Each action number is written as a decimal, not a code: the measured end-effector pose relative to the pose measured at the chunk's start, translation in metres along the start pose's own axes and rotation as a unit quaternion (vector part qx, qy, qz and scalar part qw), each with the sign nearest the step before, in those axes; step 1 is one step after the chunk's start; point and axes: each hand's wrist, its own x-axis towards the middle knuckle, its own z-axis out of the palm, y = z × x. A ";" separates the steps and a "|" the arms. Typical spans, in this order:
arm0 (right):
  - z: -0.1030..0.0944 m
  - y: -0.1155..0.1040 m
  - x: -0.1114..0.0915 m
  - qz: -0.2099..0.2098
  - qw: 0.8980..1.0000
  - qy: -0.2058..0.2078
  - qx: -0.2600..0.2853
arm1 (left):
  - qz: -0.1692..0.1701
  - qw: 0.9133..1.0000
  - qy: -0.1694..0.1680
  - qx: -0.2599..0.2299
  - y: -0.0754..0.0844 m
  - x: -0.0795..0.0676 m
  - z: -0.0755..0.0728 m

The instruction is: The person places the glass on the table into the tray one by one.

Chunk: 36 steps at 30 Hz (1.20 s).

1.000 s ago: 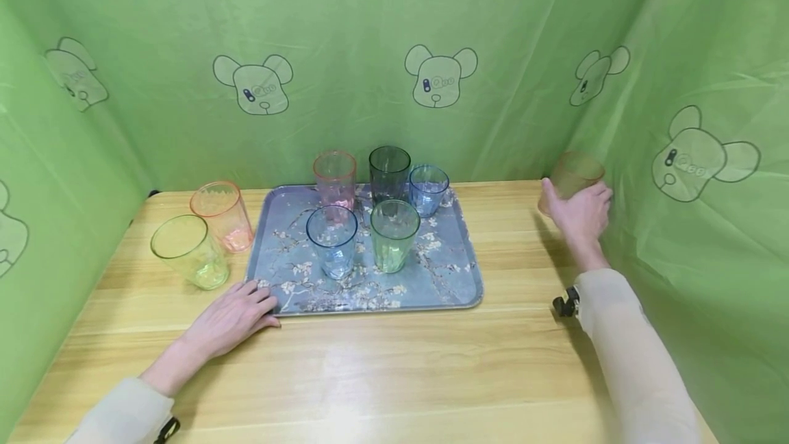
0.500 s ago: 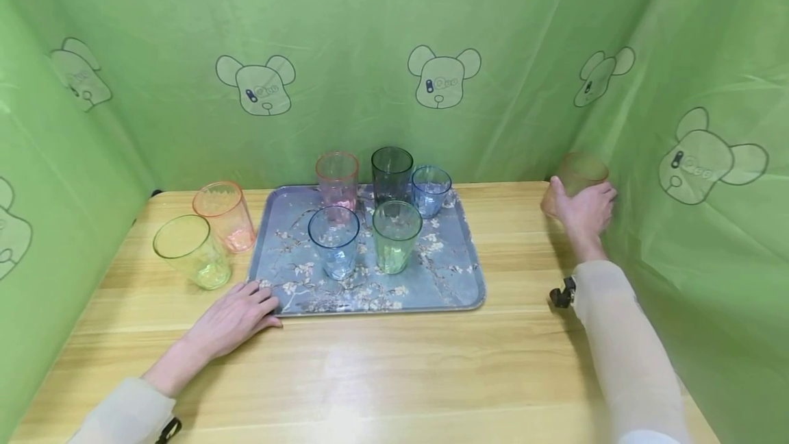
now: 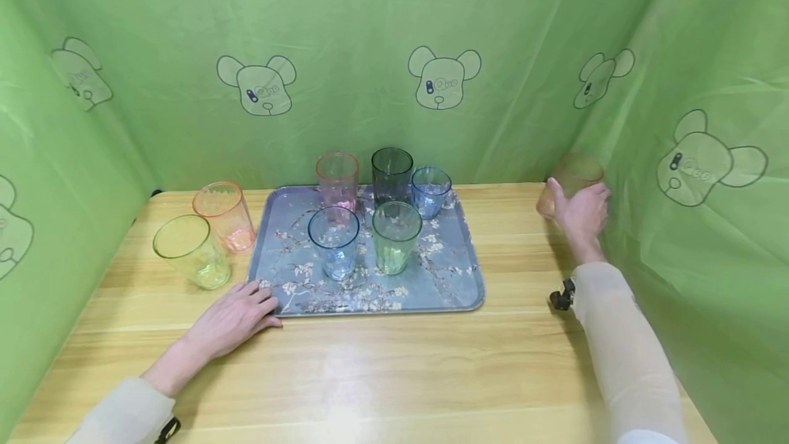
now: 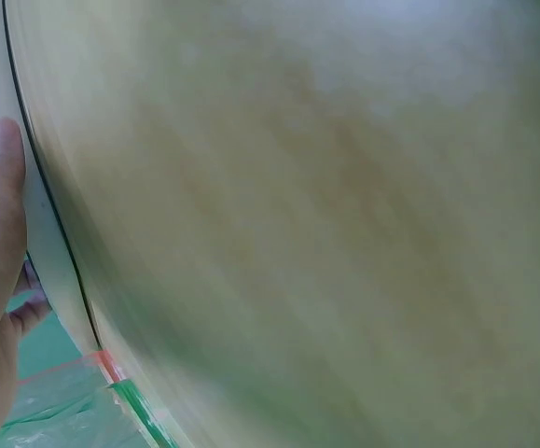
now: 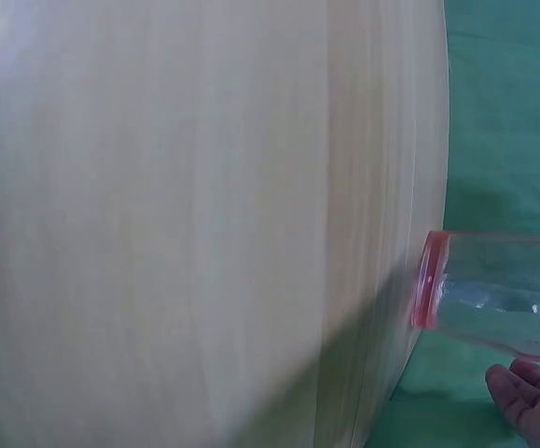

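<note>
At the far right of the table my right hand (image 3: 579, 214) grips an orange-pink drinking glass (image 3: 578, 168), with the thumb on its near left side. In the right wrist view that glass (image 5: 503, 280) has its pink base at the tabletop; only part of the hand (image 5: 531, 397) shows. My left hand (image 3: 231, 317) rests on the front left corner of a blue flowered tray (image 3: 440, 286), fingers relaxed. Upright on the tray are a pink glass (image 3: 337, 180), a dark grey glass (image 3: 391, 173), a short blue glass (image 3: 429, 190), a light blue glass (image 3: 333, 242) and a green glass (image 3: 396, 235).
Left of the tray stand an orange-rimmed glass (image 3: 224, 214) and a yellow-green glass (image 3: 192, 252), close together. Green curtains (image 3: 345, 12) with bear-head prints wall in the back and sides of the wooden table (image 3: 394, 368).
My right hand and the orange-pink glass have shifted very slightly left. The left hand, the tray and the other glasses hold their places; the view itself moved a little.
</note>
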 end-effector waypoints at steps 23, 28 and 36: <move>0.002 -0.001 -0.009 -0.121 0.991 0.014 -0.056 | -0.002 1.000 -0.004 -0.003 0.001 0.000 -0.001; 0.001 -0.004 -0.011 -0.150 0.986 0.020 -0.070 | -0.003 1.000 -0.001 -0.002 0.001 0.000 0.000; -0.005 -0.009 -0.014 -0.182 0.979 0.013 -0.096 | 0.000 1.000 -0.002 -0.001 0.000 0.000 0.001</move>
